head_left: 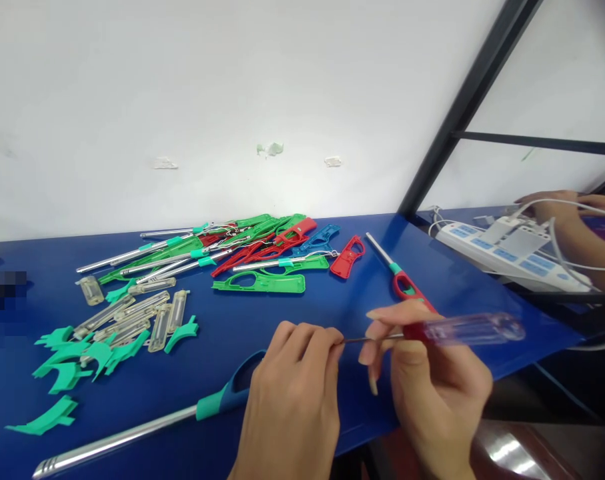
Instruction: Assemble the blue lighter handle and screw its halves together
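Observation:
My left hand (295,393) is wrapped round the handle end of a blue utility lighter (232,393), whose long metal barrel points to the lower left. A screwdriver (462,330) with a clear and red handle is gripped in my right hand (427,387). Its thin shaft runs left to the fingers of my left hand; the tip is hidden there. Beyond my right hand lies a whole red lighter (407,283) with a silver barrel.
Piled at the back are green, red and blue lighter shells (262,283) with metal barrels (132,255). Clear fuel tanks (159,327) and teal triggers (49,417) lie at left. A power strip (512,250) and another person's arm (567,233) are at right, beyond a black frame (462,100).

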Tool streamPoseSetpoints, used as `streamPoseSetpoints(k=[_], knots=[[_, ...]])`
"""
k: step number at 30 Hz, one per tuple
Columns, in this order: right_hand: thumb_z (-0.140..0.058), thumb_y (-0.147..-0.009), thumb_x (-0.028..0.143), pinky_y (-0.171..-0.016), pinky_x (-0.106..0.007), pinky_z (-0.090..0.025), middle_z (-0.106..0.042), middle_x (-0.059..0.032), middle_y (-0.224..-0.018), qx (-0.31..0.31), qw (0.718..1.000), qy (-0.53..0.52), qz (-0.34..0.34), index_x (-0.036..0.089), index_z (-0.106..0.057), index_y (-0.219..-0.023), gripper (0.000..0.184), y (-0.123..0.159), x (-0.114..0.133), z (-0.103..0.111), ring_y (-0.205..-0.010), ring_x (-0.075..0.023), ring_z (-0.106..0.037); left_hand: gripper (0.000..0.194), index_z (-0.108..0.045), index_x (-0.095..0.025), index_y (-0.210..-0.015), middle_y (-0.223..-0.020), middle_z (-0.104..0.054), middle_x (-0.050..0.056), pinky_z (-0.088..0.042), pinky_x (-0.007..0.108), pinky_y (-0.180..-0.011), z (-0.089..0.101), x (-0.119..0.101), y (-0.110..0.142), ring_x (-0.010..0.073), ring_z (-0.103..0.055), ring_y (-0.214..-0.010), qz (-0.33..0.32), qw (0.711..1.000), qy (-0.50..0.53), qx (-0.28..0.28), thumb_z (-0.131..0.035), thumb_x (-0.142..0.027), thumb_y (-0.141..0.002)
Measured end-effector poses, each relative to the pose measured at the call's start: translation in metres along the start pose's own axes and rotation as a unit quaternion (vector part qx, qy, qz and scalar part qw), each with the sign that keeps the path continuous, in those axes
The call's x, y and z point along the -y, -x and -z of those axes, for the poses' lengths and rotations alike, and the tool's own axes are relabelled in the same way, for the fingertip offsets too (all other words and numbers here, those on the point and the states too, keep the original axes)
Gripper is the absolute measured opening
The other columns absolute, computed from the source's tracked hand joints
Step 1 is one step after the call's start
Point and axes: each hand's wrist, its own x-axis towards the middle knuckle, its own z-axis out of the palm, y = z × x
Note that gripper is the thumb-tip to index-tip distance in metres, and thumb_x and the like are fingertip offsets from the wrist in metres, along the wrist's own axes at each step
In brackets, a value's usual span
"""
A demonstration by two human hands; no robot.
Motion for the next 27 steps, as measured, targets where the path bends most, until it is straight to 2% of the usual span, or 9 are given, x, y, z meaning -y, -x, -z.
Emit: streamPoseSetpoints(k=[4,10,12,15,20,24,27], knots=[[-0.077,-0.107,0.033,-0.042,-0.022,-0.052,-0.074,-0.0023,-0.089,0.018,1.000,0.024,-0.009,0.028,-0.086,-0.102,0.012,-0.003,-0.001,0.001,-0.057,-0.0110,-0.063,0.023,-0.070,-0.021,-0.105,-0.097,-0.079,0.001,-0.063,0.038,-0.070,0.000,0.003,-0.003,0.0239,-0.070,-0.082,-0.007,0.999,-0.025,0.030,-0.055,-0.004,-0.109],[-0.076,-0.107,0.035,-0.045,-0.021,-0.053,-0.075,-0.0006,-0.088,0.059,0.996,0.057,-0.036,0.028,-0.085,-0.093,0.018,-0.009,0.000,0.002,-0.056,-0.0100,-0.062,0.031,-0.074,-0.021,-0.104,-0.107,-0.082,0.005,-0.069,0.044,-0.079,-0.006,0.010,-0.005,0.0276,-0.075,-0.093,-0.021,0.996,-0.058,0.067,-0.055,0.003,-0.102],[-0.076,-0.107,0.036,-0.046,-0.020,-0.054,-0.076,-0.0002,-0.089,0.073,0.994,0.060,-0.047,0.029,-0.086,-0.094,0.018,-0.010,0.002,0.001,-0.057,-0.0096,-0.063,0.034,-0.075,-0.021,-0.105,-0.107,-0.082,0.005,-0.069,0.044,-0.079,-0.008,0.012,-0.004,0.0265,-0.075,-0.091,-0.020,0.995,-0.066,0.071,-0.052,0.003,-0.102],[-0.076,-0.107,0.036,-0.047,-0.018,-0.054,-0.071,0.0019,-0.079,0.085,0.992,0.062,-0.062,0.030,-0.087,-0.096,0.017,-0.013,0.004,-0.001,-0.055,-0.0089,-0.062,0.040,-0.076,-0.023,-0.107,-0.109,-0.083,0.004,-0.069,0.039,-0.080,-0.010,0.014,-0.003,0.0234,-0.075,-0.089,-0.025,0.994,-0.073,0.078,-0.047,0.005,-0.102],[-0.074,-0.107,0.036,-0.047,-0.018,-0.053,-0.066,0.0031,-0.070,0.090,0.991,0.065,-0.080,0.029,-0.087,-0.098,0.018,-0.017,0.004,-0.002,-0.052,-0.0093,-0.061,0.040,-0.074,-0.023,-0.105,-0.107,-0.083,0.005,-0.069,0.039,-0.077,-0.010,0.012,-0.003,0.0231,-0.076,-0.085,-0.019,0.996,-0.064,0.065,-0.044,0.004,-0.104],[-0.076,-0.104,0.033,-0.047,-0.018,-0.053,-0.068,0.0031,-0.070,0.089,0.990,0.074,-0.079,0.029,-0.087,-0.095,0.015,-0.018,0.003,-0.003,-0.054,-0.0098,-0.060,0.040,-0.072,-0.022,-0.108,-0.103,-0.082,0.005,-0.069,0.038,-0.073,-0.008,0.007,-0.005,0.0226,-0.077,-0.081,-0.007,0.998,-0.042,0.040,-0.040,0.002,-0.106],[-0.078,-0.103,0.029,-0.047,-0.017,-0.051,-0.075,0.0037,-0.077,0.089,0.990,0.084,-0.076,0.031,-0.087,-0.093,0.014,-0.018,0.002,-0.003,-0.054,-0.0087,-0.060,0.040,-0.069,-0.023,-0.105,-0.099,-0.079,0.004,-0.070,0.037,-0.076,-0.004,0.000,-0.006,0.0222,-0.078,-0.085,0.009,0.999,-0.026,0.032,-0.037,0.002,-0.106]])
